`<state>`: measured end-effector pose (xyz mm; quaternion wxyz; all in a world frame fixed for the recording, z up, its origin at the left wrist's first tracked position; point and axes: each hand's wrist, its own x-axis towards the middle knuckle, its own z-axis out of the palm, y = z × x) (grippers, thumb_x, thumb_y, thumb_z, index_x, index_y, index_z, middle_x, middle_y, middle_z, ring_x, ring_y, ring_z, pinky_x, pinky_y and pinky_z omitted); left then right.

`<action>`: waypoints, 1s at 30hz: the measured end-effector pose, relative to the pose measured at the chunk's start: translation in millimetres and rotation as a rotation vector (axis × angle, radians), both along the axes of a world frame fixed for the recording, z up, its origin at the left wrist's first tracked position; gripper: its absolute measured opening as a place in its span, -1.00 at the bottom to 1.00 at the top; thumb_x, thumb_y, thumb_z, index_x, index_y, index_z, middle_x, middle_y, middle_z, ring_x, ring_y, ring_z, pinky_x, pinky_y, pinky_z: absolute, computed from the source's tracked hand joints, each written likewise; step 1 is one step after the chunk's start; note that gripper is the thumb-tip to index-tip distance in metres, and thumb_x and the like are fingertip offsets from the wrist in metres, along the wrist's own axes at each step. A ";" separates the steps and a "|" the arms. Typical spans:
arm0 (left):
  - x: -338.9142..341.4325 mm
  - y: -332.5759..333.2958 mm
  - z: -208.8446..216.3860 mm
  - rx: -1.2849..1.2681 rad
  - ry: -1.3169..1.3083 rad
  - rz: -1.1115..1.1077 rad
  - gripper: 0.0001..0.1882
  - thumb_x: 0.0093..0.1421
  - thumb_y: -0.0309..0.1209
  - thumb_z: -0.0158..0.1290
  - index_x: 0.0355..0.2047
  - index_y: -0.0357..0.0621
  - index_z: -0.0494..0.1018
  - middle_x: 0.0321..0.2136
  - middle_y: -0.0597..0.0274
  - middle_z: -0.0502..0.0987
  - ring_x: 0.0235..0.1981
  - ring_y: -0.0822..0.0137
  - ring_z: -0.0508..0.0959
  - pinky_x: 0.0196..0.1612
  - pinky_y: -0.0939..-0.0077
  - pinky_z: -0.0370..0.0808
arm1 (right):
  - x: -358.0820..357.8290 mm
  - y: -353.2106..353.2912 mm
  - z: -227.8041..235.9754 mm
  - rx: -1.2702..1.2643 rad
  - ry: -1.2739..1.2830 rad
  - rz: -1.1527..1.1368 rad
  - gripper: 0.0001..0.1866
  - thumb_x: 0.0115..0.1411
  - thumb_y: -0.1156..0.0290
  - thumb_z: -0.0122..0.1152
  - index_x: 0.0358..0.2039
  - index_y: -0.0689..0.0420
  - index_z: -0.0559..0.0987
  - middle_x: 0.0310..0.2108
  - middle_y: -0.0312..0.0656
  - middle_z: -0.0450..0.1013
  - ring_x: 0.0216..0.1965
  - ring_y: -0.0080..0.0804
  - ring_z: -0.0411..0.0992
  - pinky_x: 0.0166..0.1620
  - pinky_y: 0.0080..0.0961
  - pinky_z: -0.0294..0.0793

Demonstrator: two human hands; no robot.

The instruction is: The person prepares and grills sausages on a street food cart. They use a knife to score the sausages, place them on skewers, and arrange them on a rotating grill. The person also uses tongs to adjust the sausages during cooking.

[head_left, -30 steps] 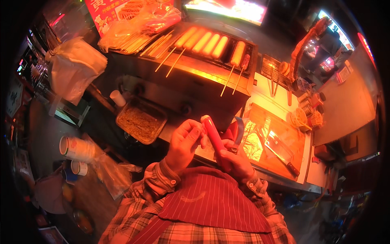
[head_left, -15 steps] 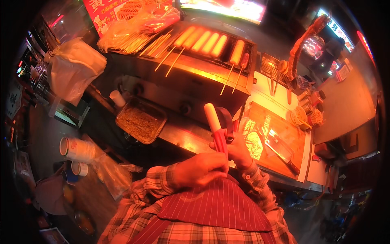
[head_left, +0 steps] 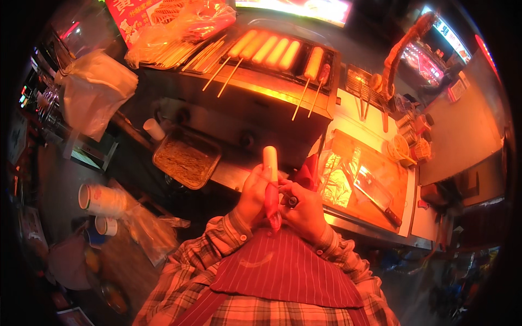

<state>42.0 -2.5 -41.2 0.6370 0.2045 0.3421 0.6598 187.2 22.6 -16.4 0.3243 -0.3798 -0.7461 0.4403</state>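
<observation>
In front of my chest, my left hand (head_left: 252,197) is closed round a pale sausage (head_left: 270,158) that stands nearly upright. Red wrapping (head_left: 273,204) covers its lower part and hangs toward my apron. Close against it, my right hand (head_left: 307,212) is closed on a dark-handled tool (head_left: 293,201); its working end is hidden by my fingers. Just beyond that hand shows a red piece (head_left: 308,171), too unclear to name. Past both hands, several sausages on sticks (head_left: 271,53) lie on a grill (head_left: 255,82).
Right of my hands, a wooden cutting board (head_left: 375,157) bears a cleaver (head_left: 376,194) and a foil-like sheet (head_left: 336,185). Jars (head_left: 410,130) stand behind it. A glass tray of crumbly food (head_left: 185,162) sits left, near stacked paper cups (head_left: 103,200). Skewers (head_left: 204,57) lie beside the grill.
The sausage has come lower and to the left, turning more upright. My left hand has moved up beside it, and my right hand has shifted slightly left and down with the dark tool.
</observation>
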 end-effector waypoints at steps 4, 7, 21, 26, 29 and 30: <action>-6.8 -8.0 -17.7 0.165 0.249 -0.032 -0.59 0.41 -0.22 -0.14 0.11 -0.27 0.26 -0.24 0.15 0.49 -0.25 0.32 0.52 -0.15 0.39 0.52 | -2.2 3.0 20.9 0.415 -0.052 0.106 -0.61 -0.18 0.55 0.41 -0.25 0.15 0.59 -0.47 -0.19 0.46 -0.49 -0.36 0.48 -0.40 -0.50 0.49; -4.5 -6.8 -8.7 0.233 0.563 0.013 -0.59 0.41 -0.22 -0.13 0.08 -0.29 0.27 -0.28 0.15 0.48 -0.29 0.30 0.52 -0.16 0.37 0.50 | -0.9 6.4 15.8 0.539 0.049 0.216 -0.59 -0.26 0.57 0.40 -0.28 0.13 0.60 -0.52 -0.23 0.41 -0.50 -0.31 0.46 -0.42 -0.47 0.48; -115.7 -8.0 -44.1 0.009 -0.353 0.392 -0.73 0.34 -0.22 0.00 -0.16 -0.17 0.31 -0.34 0.28 0.36 -0.29 0.29 0.40 -0.11 0.26 0.46 | 75.2 -13.0 7.0 -0.048 0.312 0.308 -0.88 0.12 0.42 0.27 -0.44 0.21 0.63 -0.54 -0.18 0.46 -0.57 -0.39 0.40 -0.50 -0.52 0.34; -114.8 -15.4 -11.2 0.023 -0.264 0.401 -0.86 0.31 -0.38 -0.01 -0.20 -0.18 0.35 -0.25 0.20 0.42 -0.17 0.24 0.45 0.06 0.07 0.46 | 96.9 10.1 1.6 -0.556 0.340 -0.352 -0.84 0.20 0.40 0.22 -0.43 0.20 0.47 -0.65 -0.30 0.32 -0.72 -0.58 0.23 -0.66 -0.62 0.18; -92.9 -14.4 9.6 0.086 -0.189 0.249 -0.76 0.26 -0.55 -0.05 -0.06 -0.31 0.33 -0.11 0.04 0.43 -0.01 0.14 0.45 0.19 -0.02 0.40 | 96.8 58.2 -45.6 -0.744 0.267 -0.427 -0.79 0.18 0.35 0.29 -0.49 0.14 0.48 -0.70 -0.36 0.30 -0.75 -0.61 0.21 -0.69 -0.64 0.14; -85.0 -11.8 19.2 0.090 -0.149 0.191 -0.71 0.26 -0.54 -0.03 -0.01 -0.32 0.32 -0.08 0.05 0.44 0.01 0.14 0.46 0.17 0.05 0.42 | 94.0 71.6 -65.0 -0.774 0.326 -0.431 -0.76 0.15 0.33 0.32 -0.55 0.13 0.48 -0.73 -0.37 0.30 -0.76 -0.62 0.22 -0.69 -0.64 0.14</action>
